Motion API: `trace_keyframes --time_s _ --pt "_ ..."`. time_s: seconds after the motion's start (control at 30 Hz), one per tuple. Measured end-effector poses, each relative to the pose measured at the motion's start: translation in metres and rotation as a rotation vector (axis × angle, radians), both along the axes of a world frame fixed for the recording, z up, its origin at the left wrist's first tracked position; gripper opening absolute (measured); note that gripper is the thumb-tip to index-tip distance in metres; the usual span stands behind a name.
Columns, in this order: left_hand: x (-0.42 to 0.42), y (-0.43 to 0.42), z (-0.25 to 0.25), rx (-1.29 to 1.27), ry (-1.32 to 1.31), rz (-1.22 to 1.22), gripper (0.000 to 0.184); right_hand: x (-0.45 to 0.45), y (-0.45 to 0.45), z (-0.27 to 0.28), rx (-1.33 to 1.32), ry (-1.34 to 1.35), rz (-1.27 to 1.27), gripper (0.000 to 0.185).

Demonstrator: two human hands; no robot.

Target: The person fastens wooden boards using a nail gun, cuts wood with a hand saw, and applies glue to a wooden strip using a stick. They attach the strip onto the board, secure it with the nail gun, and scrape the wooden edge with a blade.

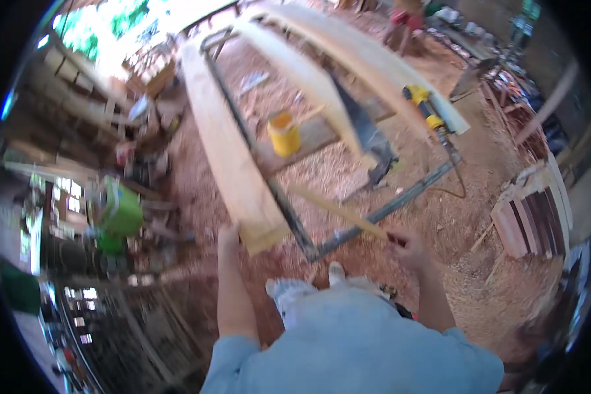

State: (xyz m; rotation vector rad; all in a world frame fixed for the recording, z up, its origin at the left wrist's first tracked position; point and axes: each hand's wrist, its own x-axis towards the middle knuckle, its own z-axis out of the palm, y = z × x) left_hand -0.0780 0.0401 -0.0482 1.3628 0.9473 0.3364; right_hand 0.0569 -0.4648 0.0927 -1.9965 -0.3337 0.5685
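Note:
My left hand [228, 238] is at the near left edge of a long pale plank [224, 141] and appears to grip it; the fingers are blurred and partly hidden. The plank lies lengthwise along the left side of a dark metal frame [374, 218]. In my right hand [406, 248] is the near end of a long, thin yellowish stick [338, 209]. Its far end points toward the plank, over the frame's opening. Something dark shows at my right fingers, too blurred to name.
A yellow container [284, 134] stands on a crosswise board [315, 139]. Right of it lie two more planks [302, 69], with a yellow power tool [425, 108] on the outer one. Stacked boards [530, 223] stand at right. A green container [121, 209] is left. Another person's legs [404, 29] show far back.

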Motion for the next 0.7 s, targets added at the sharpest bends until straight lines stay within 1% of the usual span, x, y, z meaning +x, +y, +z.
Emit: trace_keyframes --time_s 0.03,0.07,0.1,0.13,0.17,0.2,0.27,0.3,0.33,0.37,0.43,0.47,0.5,0.57,0.6,0.67,0.7 --pt "-0.001 -0.005 0.01 -0.045 -0.041 -0.006 0.026 0.008 0.001 -0.003 0.035 -0.043 0.057 0.033" --pt "0.0 -0.01 0.022 0.055 0.061 -0.034 0.031 0.017 0.005 -0.006 0.08 -0.092 0.107 0.033" --pt "-0.004 -0.01 0.02 0.053 0.063 -0.027 0.031 0.02 0.012 0.001 0.063 -0.061 0.141 0.033" --pt "-0.006 -0.008 0.016 0.057 0.057 -0.028 0.032 0.023 0.022 0.016 -0.007 -0.11 0.225 0.034" --pt "-0.007 -0.003 -0.001 0.034 0.036 0.011 0.031 0.026 0.031 0.024 -0.074 -0.163 0.301 0.035" --pt "-0.01 -0.001 -0.012 0.012 0.012 0.045 0.031 0.03 0.037 0.02 -0.084 -0.148 0.311 0.035" --pt "-0.019 0.006 -0.022 -0.003 0.014 0.009 0.03 0.035 0.044 0.01 -0.048 -0.238 0.428 0.036" --pt "-0.02 0.004 -0.021 -0.007 -0.002 -0.038 0.03 0.035 0.051 0.019 0.01 -0.214 0.479 0.036" --pt "-0.022 -0.008 -0.013 -0.021 -0.078 -0.025 0.031 0.037 0.06 0.03 0.067 -0.199 0.517 0.036" --pt "-0.027 -0.023 -0.009 -0.036 -0.158 -0.023 0.032 0.041 0.064 0.025 0.116 -0.249 0.539 0.035" --pt "-0.067 0.042 -0.152 0.339 -0.197 -0.168 0.032 0.044 0.07 0.025 0.2 -0.329 0.551 0.034" --pt "-0.058 -0.001 -0.088 0.062 -0.069 -0.051 0.033 0.042 0.075 0.031 0.243 -0.354 0.551 0.033" --pt "-0.044 -0.055 -0.003 -0.211 0.044 0.111 0.034 0.039 0.079 0.034 0.224 -0.354 0.515 0.033" --pt "-0.066 -0.06 -0.034 0.027 -0.078 0.09 0.028 0.035 0.089 0.036 0.291 -0.328 0.643 0.032" --pt "-0.06 -0.072 -0.01 0.031 -0.077 0.077 0.028 0.033 0.092 0.034 0.276 -0.355 0.67 0.03" --pt "-0.062 -0.102 0.034 -0.031 0.025 0.274 0.03 0.03 0.096 0.029 0.262 -0.404 0.738 0.029" --pt "-0.068 -0.106 0.037 -0.003 -0.02 0.332 0.03 0.03 0.1 0.025 0.267 -0.424 0.786 0.029"
